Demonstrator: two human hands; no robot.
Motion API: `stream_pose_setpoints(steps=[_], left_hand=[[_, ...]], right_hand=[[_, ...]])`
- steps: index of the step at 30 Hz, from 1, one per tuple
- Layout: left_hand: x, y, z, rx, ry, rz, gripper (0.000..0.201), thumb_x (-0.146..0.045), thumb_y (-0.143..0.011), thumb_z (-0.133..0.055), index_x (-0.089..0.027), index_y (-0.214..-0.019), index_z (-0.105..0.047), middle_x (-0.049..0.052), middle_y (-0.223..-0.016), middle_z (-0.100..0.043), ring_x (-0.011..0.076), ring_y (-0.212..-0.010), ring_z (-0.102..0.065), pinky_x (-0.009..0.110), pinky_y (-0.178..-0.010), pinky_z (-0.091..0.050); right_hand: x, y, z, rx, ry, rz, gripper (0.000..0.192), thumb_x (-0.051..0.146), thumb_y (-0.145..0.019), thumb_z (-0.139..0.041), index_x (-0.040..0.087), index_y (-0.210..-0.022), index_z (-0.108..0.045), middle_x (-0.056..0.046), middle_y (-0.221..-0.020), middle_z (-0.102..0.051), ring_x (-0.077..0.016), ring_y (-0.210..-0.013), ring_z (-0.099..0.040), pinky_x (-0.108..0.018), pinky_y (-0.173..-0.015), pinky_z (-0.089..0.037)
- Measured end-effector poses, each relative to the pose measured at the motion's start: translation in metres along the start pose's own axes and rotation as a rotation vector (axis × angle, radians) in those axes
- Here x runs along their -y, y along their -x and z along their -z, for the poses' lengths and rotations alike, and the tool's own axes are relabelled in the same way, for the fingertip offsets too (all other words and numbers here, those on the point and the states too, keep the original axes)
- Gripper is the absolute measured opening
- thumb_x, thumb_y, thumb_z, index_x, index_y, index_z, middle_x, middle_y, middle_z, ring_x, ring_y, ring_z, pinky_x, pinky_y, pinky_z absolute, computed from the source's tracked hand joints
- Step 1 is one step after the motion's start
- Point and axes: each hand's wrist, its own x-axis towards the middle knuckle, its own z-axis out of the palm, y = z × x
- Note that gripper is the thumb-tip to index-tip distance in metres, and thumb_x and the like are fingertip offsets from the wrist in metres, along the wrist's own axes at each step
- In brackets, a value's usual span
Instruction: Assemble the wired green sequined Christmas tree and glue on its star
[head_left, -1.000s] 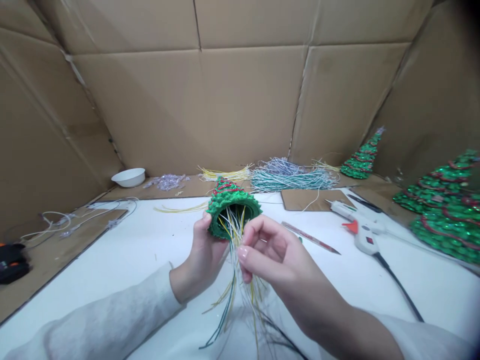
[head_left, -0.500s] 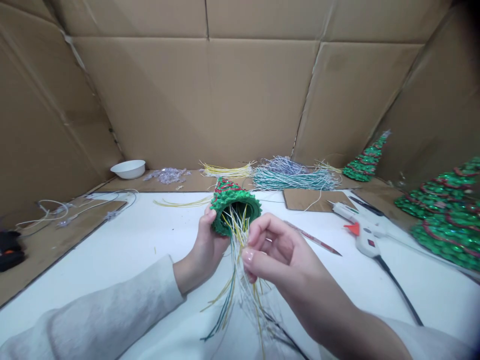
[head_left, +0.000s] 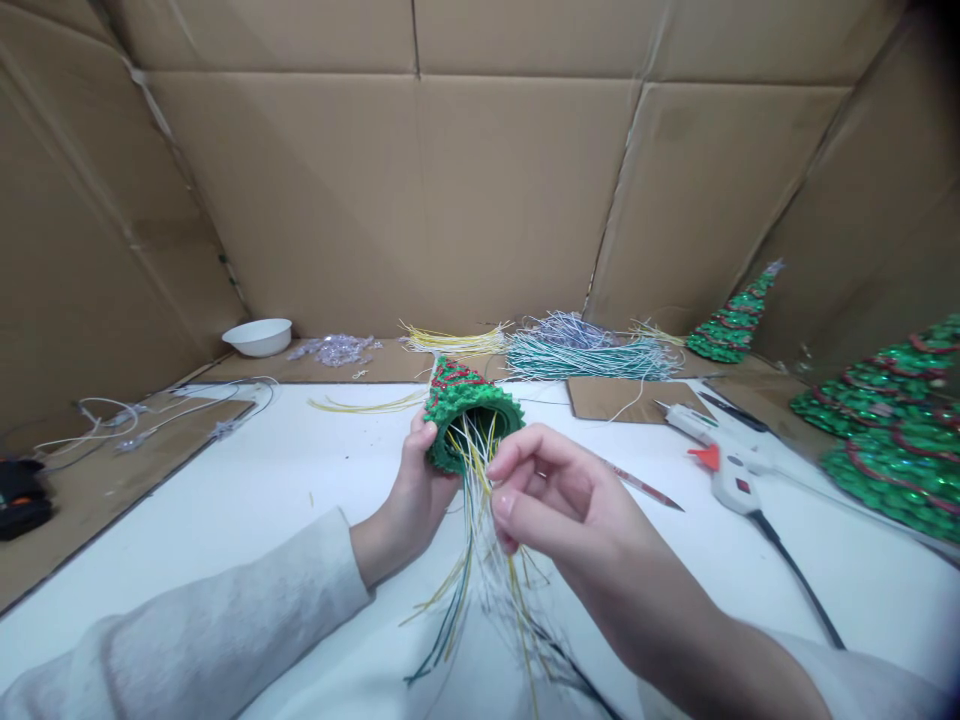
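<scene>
My left hand (head_left: 420, 490) is wrapped round a small green Christmas tree (head_left: 450, 395) trimmed with red garland, its hollow base tilted toward me. Out of the opening hangs a bundle of thin wires (head_left: 470, 510), white, yellow and green, fanning downward over the white tabletop. My right hand (head_left: 559, 510) is at the right of the opening, thumb and index finger closed together at the wires. It appears to pinch a strand of wire, though the fingertips partly hide it.
A hot glue gun (head_left: 731, 475) with a red trigger, a pencil (head_left: 645, 487) and a black pen (head_left: 731, 410) lie right. Finished trees (head_left: 731, 320) stand farther right. Behind are green wires (head_left: 592, 357), yellow wires (head_left: 457, 340), clear plastic pieces (head_left: 337, 349) and a white bowl (head_left: 259, 338).
My right thumb and index finger have drawn closer together and shifted very slightly right. The tree has barely moved in my left hand.
</scene>
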Motion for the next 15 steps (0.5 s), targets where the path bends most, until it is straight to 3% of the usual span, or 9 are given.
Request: stream_pose_setpoints(steps=[4, 8, 11, 15], left_hand=[[0.006, -0.001, 0.006, 0.040, -0.029, -0.095, 0.042, -0.042, -0.079, -0.055, -0.030, -0.118, -0.046, -0.001, -0.122, -0.057, 0.0258, -0.118, -0.050, 0.036, -0.087, -0.049], [0.010, -0.002, 0.010, 0.090, -0.205, -0.268, 0.073, -0.042, -0.073, -0.066, -0.034, -0.133, -0.025, 0.004, -0.133, -0.048, 0.0247, -0.117, -0.052, 0.041, -0.097, -0.044], [0.010, -0.001, 0.010, 0.137, -0.359, -0.396, 0.092, -0.048, -0.068, -0.071, -0.030, -0.136, -0.013, 0.012, -0.130, -0.048, 0.0258, -0.112, -0.055, 0.043, -0.097, -0.044], [0.010, 0.001, 0.011, 0.210, -0.453, -0.463, 0.097, -0.047, -0.066, -0.074, -0.029, -0.137, -0.009, 0.015, -0.133, -0.044, 0.0281, -0.114, -0.054, 0.043, -0.094, -0.048]], right_hand=[[0.010, -0.007, 0.012, -0.094, 0.106, 0.229, 0.008, 0.020, -0.075, -0.064, 0.018, -0.076, -0.056, 0.004, -0.064, -0.052, -0.0055, -0.056, -0.048, -0.017, -0.053, -0.042], [0.021, -0.023, 0.036, -0.281, 0.223, 0.404, 0.018, 0.024, -0.078, -0.063, 0.019, -0.070, -0.048, 0.005, -0.061, -0.052, -0.0066, -0.055, -0.050, -0.019, -0.052, -0.042], [0.020, -0.040, 0.057, -0.349, 0.304, 0.402, 0.018, 0.026, -0.079, -0.062, 0.019, -0.070, -0.048, 0.004, -0.058, -0.053, -0.0079, -0.054, -0.051, -0.021, -0.052, -0.042], [0.007, -0.061, 0.079, -0.346, 0.387, 0.287, 0.015, 0.026, -0.081, -0.059, 0.017, -0.072, -0.051, 0.003, -0.059, -0.054, -0.0077, -0.050, -0.052, -0.021, -0.049, -0.040]])
